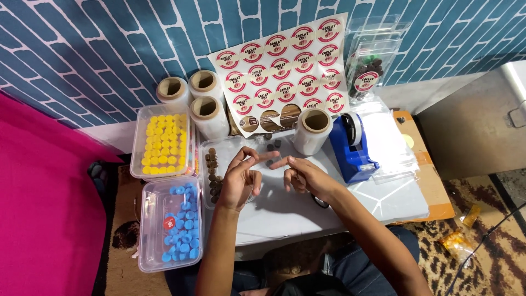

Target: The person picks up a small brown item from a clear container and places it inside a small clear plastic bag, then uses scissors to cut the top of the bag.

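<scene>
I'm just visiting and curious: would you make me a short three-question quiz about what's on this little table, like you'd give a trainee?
1. True or false: the clear box of yellow pieces sits farther from the person than the clear box of blue pieces.
2. Which thing stands just right of the single white roll? A) a blue tape dispenser B) a red kettle C) a green bowl
3. Fill in: the left hand and right hand meet with fingertips over the ____ tabletop.

Key: 1 true; 2 A; 3 white. The sticker sheet leans on the blue brick-pattern wall behind.
</scene>
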